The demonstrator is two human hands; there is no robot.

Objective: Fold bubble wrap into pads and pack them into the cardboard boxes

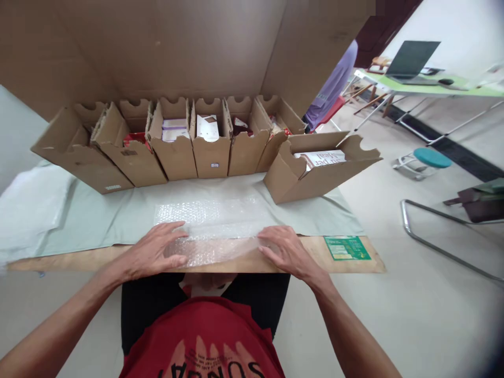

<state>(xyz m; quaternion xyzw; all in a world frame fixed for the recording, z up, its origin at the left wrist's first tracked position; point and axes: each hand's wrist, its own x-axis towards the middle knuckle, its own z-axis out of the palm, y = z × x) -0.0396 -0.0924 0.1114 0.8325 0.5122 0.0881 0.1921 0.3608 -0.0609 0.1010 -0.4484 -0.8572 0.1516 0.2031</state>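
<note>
A sheet of clear bubble wrap (224, 226) lies across the front of the table, its near part reaching over the bare wooden edge. At its left end is my left hand (155, 249), fingers stretched and thumb apart, touching the plastic. My right hand (285, 249) rests at the opposite end with its fingers slightly curved and the thumb apart from them. Neither hand is closed round the wrap. Whether anything flat lies inside the folded plastic, I cannot tell.
Several cardboard file boxes (212, 157) holding packets stand in a row behind the wrap. Another cardboard box (311, 184) with a white packet (326, 157) sits angled at right. White plastic sheeting (31, 205) lies left; a green card (346, 248) lies at the front right edge.
</note>
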